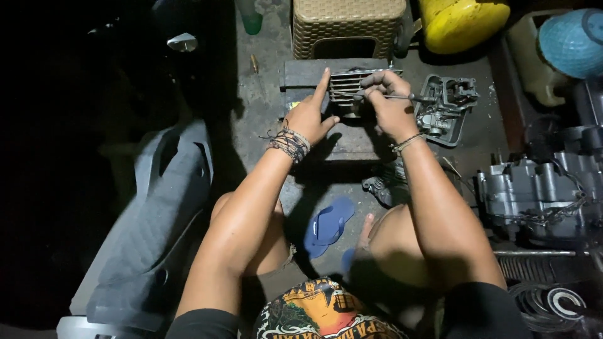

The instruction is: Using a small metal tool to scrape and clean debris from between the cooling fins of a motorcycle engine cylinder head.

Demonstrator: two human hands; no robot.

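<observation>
A finned metal engine cylinder [349, 83] rests on a dark wooden block [314, 73] on the concrete floor in front of me. My left hand [311, 113] presses against its left side, forefinger stretched up along it. My right hand [388, 100] is closed on a thin metal tool [402, 96] that lies across the fins and points right. Both wrists wear cord bracelets.
A grey engine part [447, 107] lies right of the cylinder, a large engine case [534, 194] with a chain farther right. A woven stool [348, 25] and yellow container [461, 22] stand behind. A blue sandal [328, 225] lies between my knees; a grey body panel [157, 238] at left.
</observation>
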